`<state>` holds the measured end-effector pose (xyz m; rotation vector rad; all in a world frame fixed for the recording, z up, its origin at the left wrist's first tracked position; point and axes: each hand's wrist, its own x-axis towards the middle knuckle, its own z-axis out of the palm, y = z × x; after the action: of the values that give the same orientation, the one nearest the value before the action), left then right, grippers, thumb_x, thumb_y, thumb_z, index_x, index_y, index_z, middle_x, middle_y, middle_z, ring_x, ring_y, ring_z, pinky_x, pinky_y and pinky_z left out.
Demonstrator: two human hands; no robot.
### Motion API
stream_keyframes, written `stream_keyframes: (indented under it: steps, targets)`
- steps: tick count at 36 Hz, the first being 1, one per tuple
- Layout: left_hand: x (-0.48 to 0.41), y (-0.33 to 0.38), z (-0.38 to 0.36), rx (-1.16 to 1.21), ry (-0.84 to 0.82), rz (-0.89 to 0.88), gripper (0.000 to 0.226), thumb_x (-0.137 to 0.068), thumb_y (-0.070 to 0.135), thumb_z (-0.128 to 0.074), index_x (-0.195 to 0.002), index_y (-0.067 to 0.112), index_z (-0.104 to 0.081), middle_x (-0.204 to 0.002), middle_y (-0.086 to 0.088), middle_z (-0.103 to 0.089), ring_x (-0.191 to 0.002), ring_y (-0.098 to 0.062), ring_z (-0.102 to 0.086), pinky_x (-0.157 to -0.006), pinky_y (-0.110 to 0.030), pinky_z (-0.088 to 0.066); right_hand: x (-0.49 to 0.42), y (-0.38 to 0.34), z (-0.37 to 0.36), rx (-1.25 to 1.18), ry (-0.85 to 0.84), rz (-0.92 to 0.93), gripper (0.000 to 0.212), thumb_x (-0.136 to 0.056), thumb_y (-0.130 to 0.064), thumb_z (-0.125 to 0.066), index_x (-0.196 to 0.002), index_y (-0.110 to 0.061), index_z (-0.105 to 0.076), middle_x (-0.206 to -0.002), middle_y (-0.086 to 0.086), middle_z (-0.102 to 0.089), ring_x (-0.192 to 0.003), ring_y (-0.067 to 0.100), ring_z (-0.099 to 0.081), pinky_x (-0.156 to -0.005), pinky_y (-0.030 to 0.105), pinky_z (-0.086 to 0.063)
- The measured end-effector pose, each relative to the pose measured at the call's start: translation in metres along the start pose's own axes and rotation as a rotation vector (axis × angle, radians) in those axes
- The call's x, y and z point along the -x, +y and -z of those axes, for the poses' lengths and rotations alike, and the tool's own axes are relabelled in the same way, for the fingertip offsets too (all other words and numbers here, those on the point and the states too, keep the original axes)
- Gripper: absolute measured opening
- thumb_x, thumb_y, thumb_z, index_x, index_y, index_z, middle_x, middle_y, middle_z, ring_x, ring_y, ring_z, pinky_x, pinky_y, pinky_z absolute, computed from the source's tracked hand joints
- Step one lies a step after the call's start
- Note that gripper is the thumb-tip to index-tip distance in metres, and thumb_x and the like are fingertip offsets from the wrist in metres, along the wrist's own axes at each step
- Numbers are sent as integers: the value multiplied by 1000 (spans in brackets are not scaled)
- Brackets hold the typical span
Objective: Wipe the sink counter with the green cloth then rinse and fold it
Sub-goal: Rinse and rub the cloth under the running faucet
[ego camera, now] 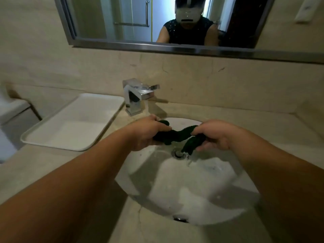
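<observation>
- So the green cloth [177,135] is twisted into a rope between both fists, hanging right over the sink [192,204], pretty much straight above the drain [179,153].
- Left hand [149,133] is curled tight around one end, knuckles up, with a bit of cloth poking out past the fingers on the far side.
- Right hand [216,135] is clenched on the other end, and a loose tail droops from under it down toward the drain.
- Looks to me like the wringing part of the rinse, so wiping is probably done and folding is what's left.
- The basin below the hands looks wet. I can't see any water coming out of the faucet [138,95], which sits just beyond the left hand.
- Tips for doing this well: turn the fists in opposite directions, keep both low over the bowl so drips land in it and not back on the counter [263,120].
- I'd gather in that dangling tail under the right hand first, otherwise it stays soggy.
- White tray [73,123] off to the outside of the left arm looks like a handy place to fold, just a guess though.
</observation>
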<state>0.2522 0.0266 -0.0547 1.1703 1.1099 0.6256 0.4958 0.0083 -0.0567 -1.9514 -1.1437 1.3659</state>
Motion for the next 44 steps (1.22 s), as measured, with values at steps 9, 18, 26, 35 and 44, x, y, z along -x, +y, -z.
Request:
stream_keyframes:
  steps: [9,18,26,35,44]
  targets:
    - [-5,6,-78,-215,-151,-72,69,-73,2,-92,-132,15,-58,-123,-18,-72,-108,-38,-74,-94,-56,-63,60,-9,13,-213,-107,94,29,-103,-16,-57,-122,5,-64,-118,25,-73,-100,36,-74,-96,47,-61]
    - [-2,28,-92,221,-279,72,30,-101,3,-46,-130,-3,-53,-108,-27,-75,-87,-35,-77,-67,-42,-68,91,2,27,710,292,692,76,-84,-20,-66,-156,-30,-44,-149,0,-53,-137,22,-48,-113,40,-44]
    - [8,56,-87,-49,-681,90,22,-88,-1,-67,-110,1,-61,-92,-20,-63,-72,-20,-54,-49,-18,-52,76,27,19,1062,614,1094,105,-81,-27,-84,-164,-31,-19,-160,7,-41,-134,32,-53,-103,48,-54]
    - [-2,59,-110,-1078,-238,-111,30,-86,-2,-65,-64,13,-50,-61,-5,-47,-49,-17,-39,-45,-24,-30,83,-8,5,1337,592,608,13,-96,-20,-58,-100,-22,-46,-86,-1,-60,-68,27,-55,-62,36,-42]
    - [-11,24,-102,-1616,-13,-495,25,-101,9,-56,-119,9,-73,-100,-6,-62,-89,-25,-57,-78,-34,-42,60,-14,-20,1221,369,291,17,-91,-16,-55,-75,-21,-55,-77,1,-59,-64,22,-57,-64,33,-48]
